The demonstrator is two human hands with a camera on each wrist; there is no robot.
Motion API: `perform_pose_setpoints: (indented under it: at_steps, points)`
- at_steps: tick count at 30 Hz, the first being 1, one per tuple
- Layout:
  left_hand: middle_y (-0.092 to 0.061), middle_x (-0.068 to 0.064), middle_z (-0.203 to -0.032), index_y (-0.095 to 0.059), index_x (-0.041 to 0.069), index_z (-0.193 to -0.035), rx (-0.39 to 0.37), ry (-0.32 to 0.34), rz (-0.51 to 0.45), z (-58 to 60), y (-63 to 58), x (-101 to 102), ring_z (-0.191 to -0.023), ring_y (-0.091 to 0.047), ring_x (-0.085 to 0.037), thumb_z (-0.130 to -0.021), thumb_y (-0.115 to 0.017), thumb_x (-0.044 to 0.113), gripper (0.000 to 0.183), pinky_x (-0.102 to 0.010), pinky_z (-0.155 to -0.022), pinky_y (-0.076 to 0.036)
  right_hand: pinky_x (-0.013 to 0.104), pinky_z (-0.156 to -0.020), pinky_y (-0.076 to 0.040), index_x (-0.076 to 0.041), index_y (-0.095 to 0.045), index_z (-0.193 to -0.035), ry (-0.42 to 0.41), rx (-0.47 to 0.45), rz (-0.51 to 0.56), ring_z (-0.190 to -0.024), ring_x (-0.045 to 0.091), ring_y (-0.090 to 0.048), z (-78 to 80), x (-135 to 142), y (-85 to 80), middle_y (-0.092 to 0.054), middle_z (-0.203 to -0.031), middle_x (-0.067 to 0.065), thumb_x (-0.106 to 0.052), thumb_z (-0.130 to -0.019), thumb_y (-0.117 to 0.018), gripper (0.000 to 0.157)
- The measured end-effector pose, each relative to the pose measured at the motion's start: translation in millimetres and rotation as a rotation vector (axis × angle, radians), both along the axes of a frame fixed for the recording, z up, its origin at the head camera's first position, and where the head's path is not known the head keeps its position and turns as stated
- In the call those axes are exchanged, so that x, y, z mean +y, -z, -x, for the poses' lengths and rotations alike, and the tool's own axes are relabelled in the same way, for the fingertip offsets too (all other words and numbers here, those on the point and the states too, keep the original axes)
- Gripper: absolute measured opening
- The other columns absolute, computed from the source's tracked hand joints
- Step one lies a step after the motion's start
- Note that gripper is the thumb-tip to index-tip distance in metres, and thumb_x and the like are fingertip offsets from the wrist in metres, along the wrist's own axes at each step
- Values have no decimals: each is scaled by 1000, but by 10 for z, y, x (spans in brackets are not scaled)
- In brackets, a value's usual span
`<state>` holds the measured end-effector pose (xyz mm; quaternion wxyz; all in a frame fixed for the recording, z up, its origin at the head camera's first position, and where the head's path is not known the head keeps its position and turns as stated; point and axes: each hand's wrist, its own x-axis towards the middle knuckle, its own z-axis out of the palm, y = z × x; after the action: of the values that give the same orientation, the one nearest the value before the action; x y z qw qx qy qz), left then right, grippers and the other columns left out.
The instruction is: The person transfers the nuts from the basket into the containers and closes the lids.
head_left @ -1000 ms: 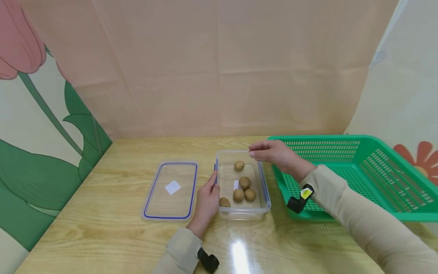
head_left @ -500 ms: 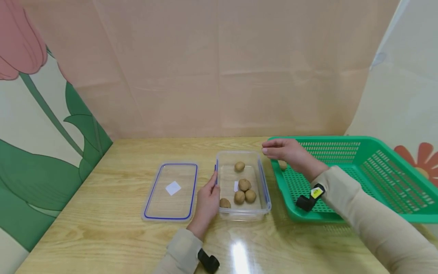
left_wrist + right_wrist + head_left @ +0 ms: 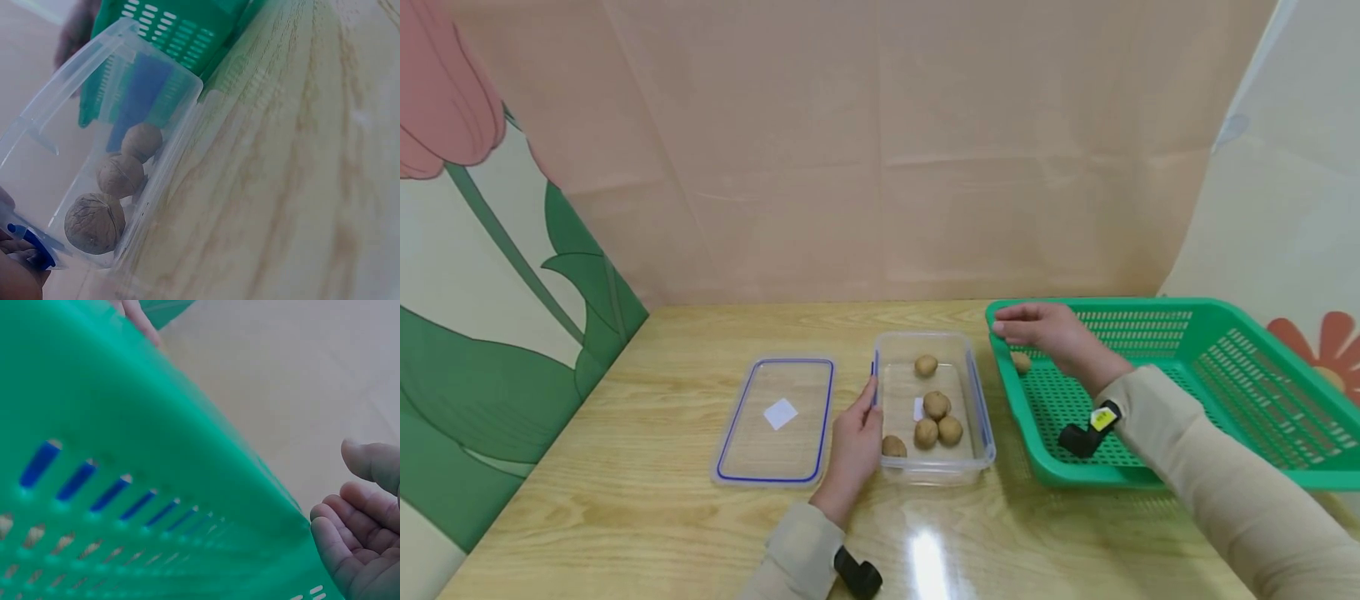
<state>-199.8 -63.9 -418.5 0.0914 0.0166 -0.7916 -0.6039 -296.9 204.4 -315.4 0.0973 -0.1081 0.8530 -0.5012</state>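
Several walnuts lie in a clear plastic box; three show close up, the largest walnut being nearest. My left hand rests against the box's left side, fingers mostly straight, beside a blue-edged latch. Part of that hand is hidden. My right hand hovers over the left far corner of a green basket. Its fingers are loosely bent with nothing between them, thumb apart, as the right wrist view shows. Below it, a single walnut sits inside the basket by its left wall.
A clear lid with a blue seal and a white paper square lies left of the box on the wooden table. Behind the table hangs a plain pinkish sheet. The basket's raised rim stands right of the box.
My right hand has moved right, from above the box's far right corner to above the basket. This uncovers the walnut in the basket. The left hand and the box have stayed in place.
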Motion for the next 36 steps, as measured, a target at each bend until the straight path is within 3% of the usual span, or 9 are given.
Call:
perform_pose_setpoints:
  at_steps: [5,10,13,15,18,21,23,29,36]
  points:
    - [-41,-14,-140,-43,13,-138,4,-2,-4,-2,3,5,-89,-57,-24,-94,-47,8,45,-22,-55,-45,30,-89,-49,6,-48,-128,19,12,36,-90,0,-61,41,78,36,-60,-111,3,-29,-88,-63,56]
    - [-42,-14,-139,-43,12,-138,10,-1,-3,-5,0,3,-97,-57,-26,-94,-46,8,45,-23,-59,-47,27,-87,-50,8,-48,-127,40,3,40,-91,1,-62,75,165,59,-59,-100,-10,-28,-88,-63,55]
    - [-42,-13,-140,-43,13,-138,6,0,-6,-7,-5,0,-94,-58,-25,-94,-46,9,45,-22,-59,-46,30,-89,-49,7,-47,-128,53,-3,4,-86,-3,-61,95,202,76,-60,-108,0,-29,-88,-62,56]
    - [-41,-13,-140,-43,13,-138,2,2,-9,-9,-9,-1,-84,-57,-24,-94,-46,9,45,-22,-55,-45,35,-92,-47,7,-47,-129,61,-9,-27,-86,-2,-60,110,217,96,-58,-117,11,-29,-89,-62,56]
    - [-42,-13,-140,-43,14,-138,-2,1,-12,-8,-12,-4,-66,-48,-17,-94,-46,9,45,-20,-50,-41,45,-97,-42,6,-45,-130,65,-30,-70,-98,12,-60,135,234,133,-49,-129,22,-29,-90,-60,56]
    - [-42,-14,-140,-43,14,-138,-4,3,-17,-8,-8,-6,-55,-38,-14,-94,-46,9,45,-19,-45,-38,48,-99,-40,6,-43,-132,64,-57,-91,-113,31,-53,152,247,171,-44,-135,25,-28,-90,-60,57]
    - [-42,-14,-140,-43,14,-138,-10,2,-19,-8,-8,-5,-54,-37,-12,-94,-46,9,45,-19,-45,-37,49,-99,-39,6,-42,-133,66,-64,-97,-118,38,-48,158,257,190,-42,-137,26,-29,-90,-60,58]
    - [-42,-13,-140,-42,17,-139,-30,0,-15,-8,-16,-6,-53,-37,-12,-94,-46,10,45,-19,-45,-38,50,-98,-40,5,-44,-132,67,-62,-114,-117,39,-47,170,278,221,-42,-136,26,-27,-91,-59,54]
    - [-42,-13,-140,-43,15,-138,-11,-4,-6,-20,-28,-3,-70,-51,-18,-94,-47,9,45,-21,-49,-41,50,-94,-43,8,-49,-127,43,-10,-190,-115,39,-48,210,291,299,-50,-128,28,-21,-90,-60,49]
